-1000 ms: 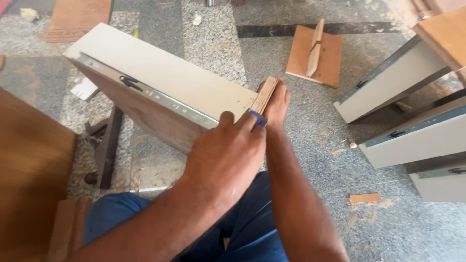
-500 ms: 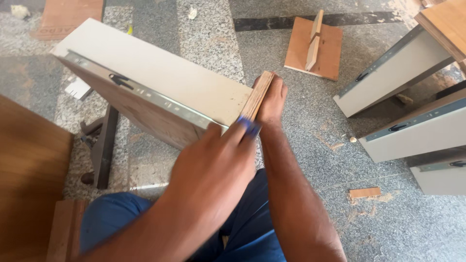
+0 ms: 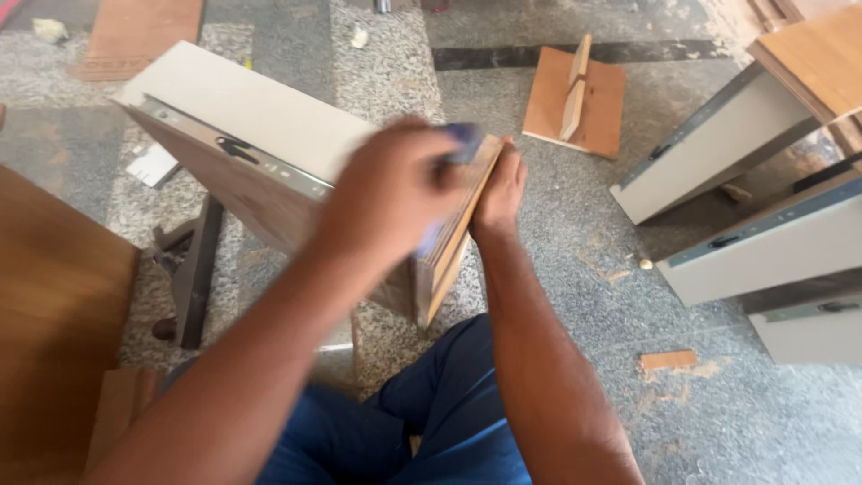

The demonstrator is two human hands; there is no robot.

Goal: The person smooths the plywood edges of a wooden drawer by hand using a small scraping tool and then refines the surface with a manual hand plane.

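Note:
A drawer box (image 3: 242, 108) lies on its side on the floor, with a pale panel, a metal slide rail (image 3: 269, 166) and a layered plywood end edge (image 3: 467, 211) facing me. My left hand (image 3: 391, 198) is blurred over that edge and holds a small blue object (image 3: 462, 139); its exact kind is unclear. My right hand (image 3: 498, 189) grips the far side of the same edge, fingers curled around it. My blue-trousered legs (image 3: 422, 431) are below the drawer.
Three more pale drawers (image 3: 718, 153) (image 3: 772, 242) (image 3: 817, 328) lie at the right. A brown board with an upright wooden strip (image 3: 575, 99) sits beyond. A large brown panel (image 3: 54, 296) fills the left, beside a dark metal bar (image 3: 193, 269). A wood chip (image 3: 669, 359) lies on the granite floor.
My left hand has slid up along the plywood edge with the blue object, now blurred by motion. My right hand keeps its grip on the drawer's end.

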